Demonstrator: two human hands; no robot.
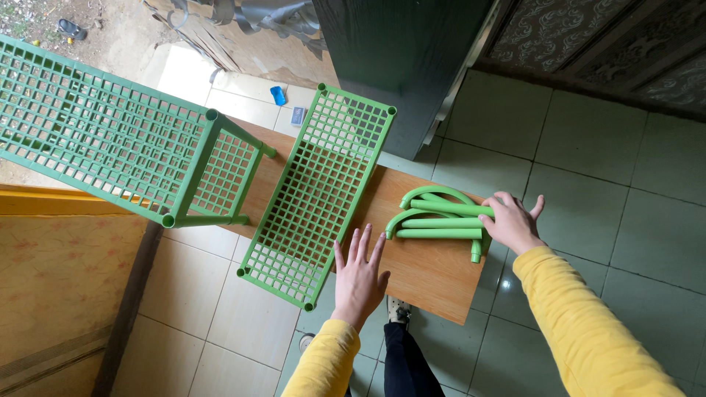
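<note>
A wooden counter [430, 276] stands on a pale green tiled floor [625, 184]. Beyond the counter rises a dark green cabinet [401, 51]; left of it, a yellow-edged patterned surface [59, 272]. Daylight falls on the tiles.

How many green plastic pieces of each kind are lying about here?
Flat grid shelf panel on the wooden board: 1
Partly assembled rack: 1
Bundle of curved tubes under the right hand: 1
Total: 3
</note>
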